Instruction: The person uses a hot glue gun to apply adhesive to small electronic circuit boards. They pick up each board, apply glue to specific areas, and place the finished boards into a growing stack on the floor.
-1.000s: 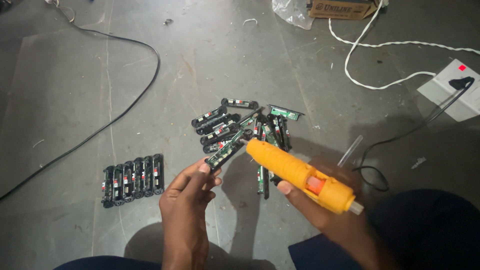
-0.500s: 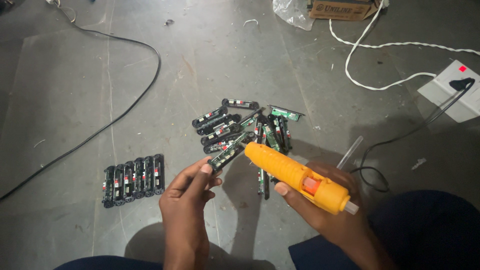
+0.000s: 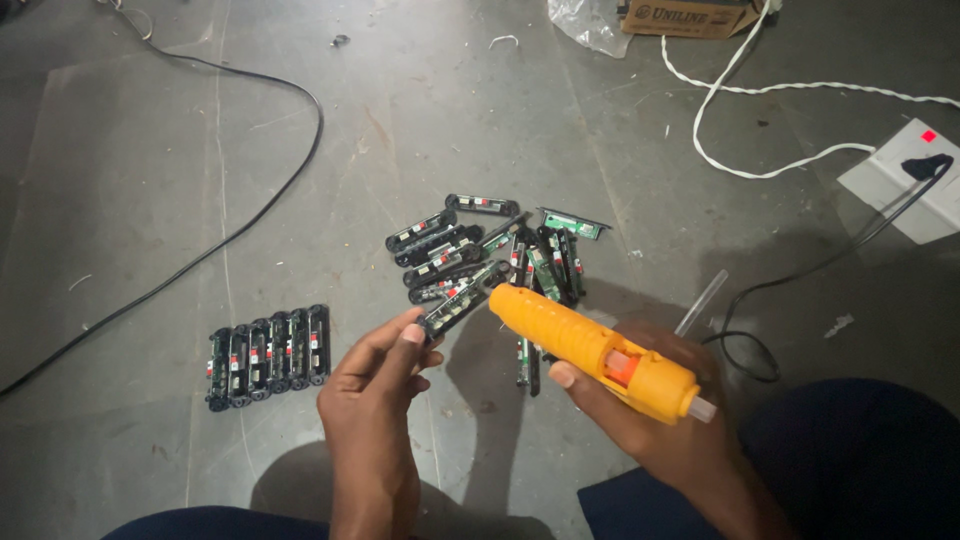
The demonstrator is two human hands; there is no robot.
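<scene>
Floor item, far left: a black cable [image 3: 230, 235] runs from 11 o'clock down to 8 o'clock, well apart from the work. Next, at 8 o'clock of the loose pile, a neat row of black strip modules [image 3: 268, 355] lies side by side on the grey floor [image 3: 130, 150], unchanged since a second ago. Left hand [image 3: 375, 400]: closed in a pinch on one black strip module [image 3: 462, 300], held tilted with its far end toward 1 o'clock. Loose pile of modules [image 3: 500, 250]: fanned out just beyond the held piece, same spread as before. Right hand [image 3: 640, 410]: wrapped around the handle of the yellow glue gun [image 3: 590, 350], whose nozzle has crept slightly toward 10 o'clock over the last second and now sits just beside the held module's end, so the two appear close to meeting. A clear glue stick [image 3: 702, 300] lies at 2 o'clock of the gun. Far right: a white cord [image 3: 740, 130] and a white socket board [image 3: 905, 180] with a black plug. Open floor lies at 10 o'clock; the pile crowds 12 o'clock.
</scene>
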